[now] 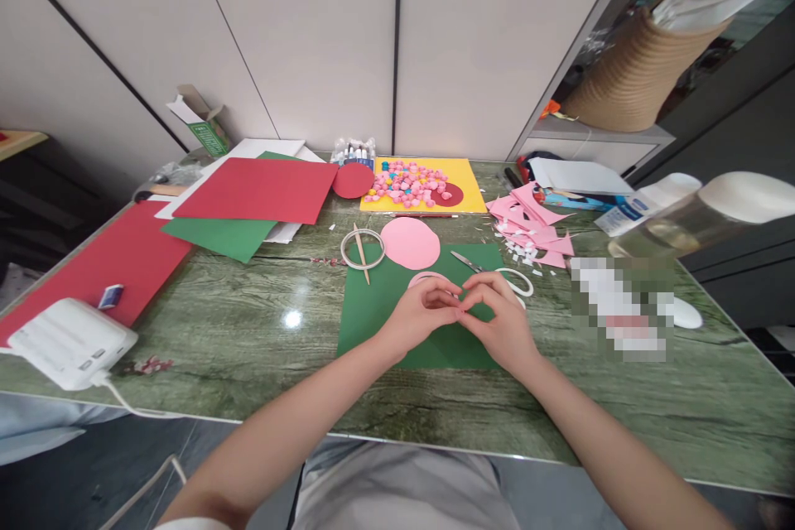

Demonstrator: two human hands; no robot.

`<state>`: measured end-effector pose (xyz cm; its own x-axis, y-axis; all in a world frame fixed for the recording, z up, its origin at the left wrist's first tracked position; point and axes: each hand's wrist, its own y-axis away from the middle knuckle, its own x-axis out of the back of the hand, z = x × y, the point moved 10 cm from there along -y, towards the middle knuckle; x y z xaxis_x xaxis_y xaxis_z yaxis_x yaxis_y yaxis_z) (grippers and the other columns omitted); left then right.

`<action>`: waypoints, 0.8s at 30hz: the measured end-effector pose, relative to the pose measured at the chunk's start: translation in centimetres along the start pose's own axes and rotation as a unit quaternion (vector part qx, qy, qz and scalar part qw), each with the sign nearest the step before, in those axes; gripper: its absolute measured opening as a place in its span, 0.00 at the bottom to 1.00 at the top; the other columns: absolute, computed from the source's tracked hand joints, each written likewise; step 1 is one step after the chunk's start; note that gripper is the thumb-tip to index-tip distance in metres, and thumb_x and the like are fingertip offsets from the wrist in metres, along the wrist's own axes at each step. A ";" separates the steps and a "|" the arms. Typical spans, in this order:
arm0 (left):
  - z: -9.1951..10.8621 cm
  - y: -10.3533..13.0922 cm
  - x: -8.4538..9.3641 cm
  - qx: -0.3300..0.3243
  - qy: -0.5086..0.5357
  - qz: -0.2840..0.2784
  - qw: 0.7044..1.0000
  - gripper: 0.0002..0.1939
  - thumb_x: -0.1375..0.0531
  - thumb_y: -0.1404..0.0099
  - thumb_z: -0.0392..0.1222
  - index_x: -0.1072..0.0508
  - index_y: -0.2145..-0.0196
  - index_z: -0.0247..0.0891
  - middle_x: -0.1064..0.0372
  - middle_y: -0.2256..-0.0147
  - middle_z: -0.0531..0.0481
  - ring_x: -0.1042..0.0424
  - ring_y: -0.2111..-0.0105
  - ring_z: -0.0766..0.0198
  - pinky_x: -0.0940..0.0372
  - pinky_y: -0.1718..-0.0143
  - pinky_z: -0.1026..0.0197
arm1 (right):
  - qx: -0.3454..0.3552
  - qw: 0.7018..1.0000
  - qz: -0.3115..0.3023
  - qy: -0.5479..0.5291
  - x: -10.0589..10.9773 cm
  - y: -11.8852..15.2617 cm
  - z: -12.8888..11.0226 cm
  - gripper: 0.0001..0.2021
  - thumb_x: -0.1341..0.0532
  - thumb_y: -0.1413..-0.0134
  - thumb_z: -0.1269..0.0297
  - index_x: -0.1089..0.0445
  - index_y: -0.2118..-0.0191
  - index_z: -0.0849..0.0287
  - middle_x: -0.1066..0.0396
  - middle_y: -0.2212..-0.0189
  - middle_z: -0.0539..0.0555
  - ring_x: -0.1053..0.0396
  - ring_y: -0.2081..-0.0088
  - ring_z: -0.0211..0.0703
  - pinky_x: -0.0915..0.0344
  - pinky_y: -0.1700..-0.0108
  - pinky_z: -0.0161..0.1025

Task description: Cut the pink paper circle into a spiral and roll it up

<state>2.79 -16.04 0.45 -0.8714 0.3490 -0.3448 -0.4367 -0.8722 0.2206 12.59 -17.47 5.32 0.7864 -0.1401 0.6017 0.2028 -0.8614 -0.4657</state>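
Observation:
Over a green paper sheet [366, 331], my left hand [428, 306] and my right hand [500, 319] meet fingertip to fingertip. Both are closed in a pinch; what sits between the fingertips is too small to make out. The rim of a pink paper circle [427, 276] shows just behind my left fingers; whether they touch it I cannot tell. Another pink paper circle [410, 242] lies flat at the sheet's far edge. Scissors [467, 262] with white handles rest beyond my right hand, which partly covers them. A pale ring [344, 252] and a pointed wooden stick [361, 252] lie to the left.
Pink, yellow and blue paper balls [410, 184] are heaped on a yellow sheet [469, 182]. Pink paper scraps [527, 219] lie at right, near a clear bottle [683, 224]. Red sheets [248, 190] are stacked left; a white power adapter [71, 339] stands at the front left.

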 end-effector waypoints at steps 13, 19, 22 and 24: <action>-0.2 -0.1 1.1 0.019 0.052 0.034 0.998 0.15 0.34 0.53 0.37 0.31 0.67 0.36 0.29 0.66 0.48 0.30 0.65 0.63 0.34 0.61 0.57 | 0.016 1.000 -0.007 0.006 0.3 -0.4 -0.4 0.05 0.41 0.46 0.67 0.29 0.64 0.52 0.37 0.63 0.54 0.33 0.61 0.45 0.34 0.63 0.43; -0.3 -0.1 1.0 0.019 0.046 0.030 0.998 0.15 0.33 0.53 0.37 0.30 0.66 0.36 0.29 0.66 0.48 0.29 0.66 0.64 0.34 0.60 0.57 | 0.024 0.999 -0.027 0.002 -0.4 -0.2 -0.4 0.09 0.44 0.43 0.67 0.29 0.60 0.50 0.36 0.61 0.55 0.33 0.60 0.45 0.33 0.61 0.44; -0.2 -0.1 1.0 0.015 0.037 0.027 0.999 0.15 0.34 0.52 0.39 0.31 0.66 0.36 0.29 0.69 0.49 0.30 0.69 0.66 0.35 0.63 0.59 | 0.037 0.998 -0.040 -0.006 -0.9 0.0 -0.6 0.12 0.47 0.41 0.69 0.30 0.56 0.48 0.37 0.60 0.55 0.34 0.58 0.45 0.33 0.60 0.44; -0.1 -0.1 0.9 0.015 0.021 0.026 0.999 0.15 0.34 0.50 0.40 0.31 0.65 0.37 0.29 0.70 0.50 0.30 0.72 0.67 0.35 0.65 0.60 | 0.037 0.999 -0.040 -0.006 -1.0 0.1 -0.5 0.13 0.47 0.41 0.69 0.31 0.55 0.48 0.37 0.60 0.55 0.34 0.58 0.45 0.33 0.60 0.44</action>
<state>2.04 -15.69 0.01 -0.8832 0.2880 -0.3701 -0.3979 -0.8779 0.2663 11.52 -17.67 5.03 0.7733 -0.0665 0.6305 0.3069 -0.8310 -0.4640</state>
